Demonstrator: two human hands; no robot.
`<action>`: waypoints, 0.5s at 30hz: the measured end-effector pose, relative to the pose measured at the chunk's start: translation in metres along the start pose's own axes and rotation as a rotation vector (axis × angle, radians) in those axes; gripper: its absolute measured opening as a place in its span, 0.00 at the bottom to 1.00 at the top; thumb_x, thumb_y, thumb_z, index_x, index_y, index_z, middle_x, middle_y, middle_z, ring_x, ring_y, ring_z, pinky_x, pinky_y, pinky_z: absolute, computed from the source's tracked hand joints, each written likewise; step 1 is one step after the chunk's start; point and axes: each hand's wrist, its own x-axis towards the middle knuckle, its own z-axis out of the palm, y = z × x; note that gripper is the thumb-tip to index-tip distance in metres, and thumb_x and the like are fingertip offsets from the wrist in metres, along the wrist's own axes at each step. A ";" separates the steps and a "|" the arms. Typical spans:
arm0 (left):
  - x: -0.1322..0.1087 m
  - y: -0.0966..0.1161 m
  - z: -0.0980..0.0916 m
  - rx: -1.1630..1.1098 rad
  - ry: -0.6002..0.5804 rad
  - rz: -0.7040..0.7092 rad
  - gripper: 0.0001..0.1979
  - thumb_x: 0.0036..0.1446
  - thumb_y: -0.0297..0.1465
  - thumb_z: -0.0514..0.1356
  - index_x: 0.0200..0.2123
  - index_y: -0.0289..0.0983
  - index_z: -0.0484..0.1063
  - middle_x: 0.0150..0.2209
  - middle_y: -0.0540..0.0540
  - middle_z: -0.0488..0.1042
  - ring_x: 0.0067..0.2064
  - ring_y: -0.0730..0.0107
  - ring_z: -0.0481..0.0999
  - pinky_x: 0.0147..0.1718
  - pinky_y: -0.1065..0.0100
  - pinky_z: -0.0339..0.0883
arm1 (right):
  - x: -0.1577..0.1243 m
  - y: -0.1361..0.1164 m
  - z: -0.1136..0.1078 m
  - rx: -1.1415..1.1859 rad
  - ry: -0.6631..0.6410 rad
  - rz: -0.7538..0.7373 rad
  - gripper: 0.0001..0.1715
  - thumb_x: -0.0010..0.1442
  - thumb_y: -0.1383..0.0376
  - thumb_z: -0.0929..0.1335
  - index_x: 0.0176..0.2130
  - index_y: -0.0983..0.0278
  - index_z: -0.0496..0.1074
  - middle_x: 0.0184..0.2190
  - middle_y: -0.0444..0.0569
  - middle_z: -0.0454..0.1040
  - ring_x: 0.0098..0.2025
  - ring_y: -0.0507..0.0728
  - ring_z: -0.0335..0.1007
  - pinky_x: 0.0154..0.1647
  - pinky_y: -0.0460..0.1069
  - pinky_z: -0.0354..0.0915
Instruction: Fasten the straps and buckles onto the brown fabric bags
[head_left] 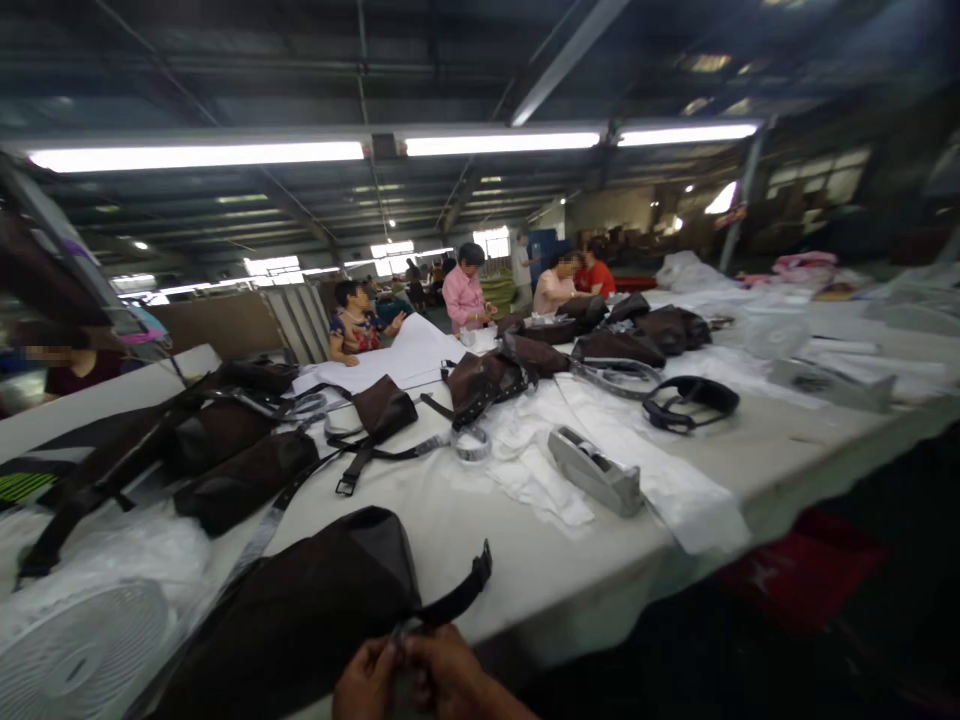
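Observation:
A dark brown bag (pixel 322 600) lies on the near part of the table. At its lower right corner, a black strap (pixel 454 598) with a buckle at its free end sticks out to the right. My left hand (pixel 365 682) is closed at the bottom edge of the view, thumb and fingers pinched together. Right beside it, my right hand (pixel 452 672) is closed too, its fingertips meeting the left ones where the strap leaves the bag. Both appear to grip the strap there; the exact piece between the fingertips is small and partly hidden.
A white fan (pixel 82 650) stands at the lower left near clear plastic. More brown bags (pixel 251 475) lie across the table (pixel 525 570). A grey tape dispenser (pixel 596 470), white sheets (pixel 540 460) and a black headband-like item (pixel 690 402) are to the right. Several people work beyond.

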 end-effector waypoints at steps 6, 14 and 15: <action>0.027 -0.026 0.002 0.003 -0.061 -0.058 0.35 0.30 0.57 0.62 0.31 0.31 0.73 0.21 0.47 0.71 0.22 0.68 0.66 0.20 0.69 0.56 | -0.033 -0.008 -0.080 -0.264 -0.150 -0.089 0.11 0.44 0.66 0.65 0.29 0.69 0.74 0.19 0.44 0.68 0.14 0.46 0.56 0.13 0.41 0.50; 0.021 -0.018 0.007 0.123 -0.007 -0.002 0.31 0.39 0.57 0.57 0.29 0.33 0.73 0.21 0.45 0.73 0.23 0.65 0.68 0.21 0.69 0.58 | -0.049 -0.180 -0.257 -0.822 0.842 -0.788 0.14 0.52 0.62 0.66 0.35 0.65 0.76 0.32 0.49 0.76 0.36 0.56 0.70 0.38 0.47 0.61; 0.021 -0.016 0.007 0.132 -0.011 0.004 0.30 0.39 0.56 0.57 0.29 0.33 0.73 0.20 0.46 0.73 0.22 0.66 0.68 0.21 0.69 0.57 | -0.047 -0.202 -0.275 -0.881 0.938 -0.786 0.14 0.53 0.62 0.65 0.36 0.65 0.77 0.33 0.49 0.76 0.37 0.56 0.70 0.39 0.47 0.61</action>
